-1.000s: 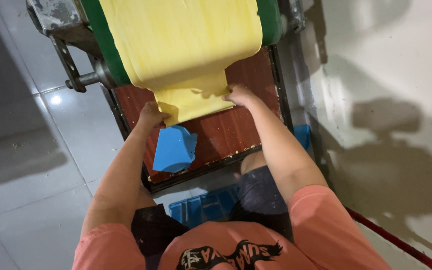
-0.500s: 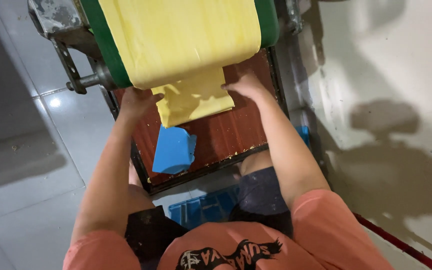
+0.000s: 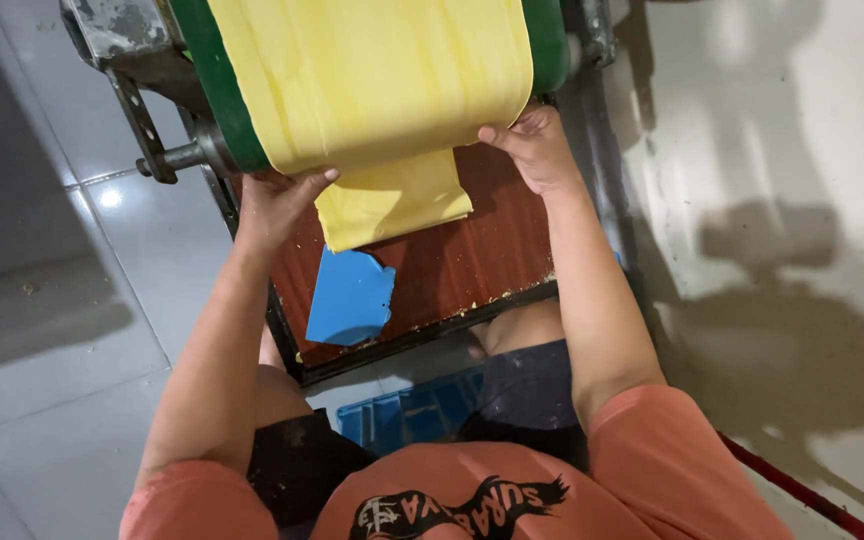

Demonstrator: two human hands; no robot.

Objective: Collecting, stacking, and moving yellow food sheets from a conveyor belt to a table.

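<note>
Looking down from my head, I see the wide, soft yellow sheet of dough [image 3: 372, 75] lying over the green roller belt [image 3: 214, 110] of the grey metal machine [image 3: 117, 30]. My left hand [image 3: 277, 200] is at the left side of the sheet's lower edge, fingers curled up under it, gripping the edge. My right hand [image 3: 532, 150] is at the right side, fingers bent onto the same edge, holding it too. I think I hold both sides so the soft sheet stays flat and does not fold or tear. A thinner yellow flap of dough [image 3: 392, 205] hangs down between my hands and rests on the dark red wooden board [image 3: 472, 260]. The board sits under the roller, I think, so it can catch the dough as it comes off. A flat blue plastic scraper [image 3: 350, 298] lies on the board just below the flap, close to my left hand but not touching it. A blue plastic crate [image 3: 407, 415] sits on the floor between my knees. Compared with a moment ago, my hands are higher up. One second ago they were down on the small flap, near the scraper. Now they are up at the wide sheet's edge. The scraper has not moved.
</note>
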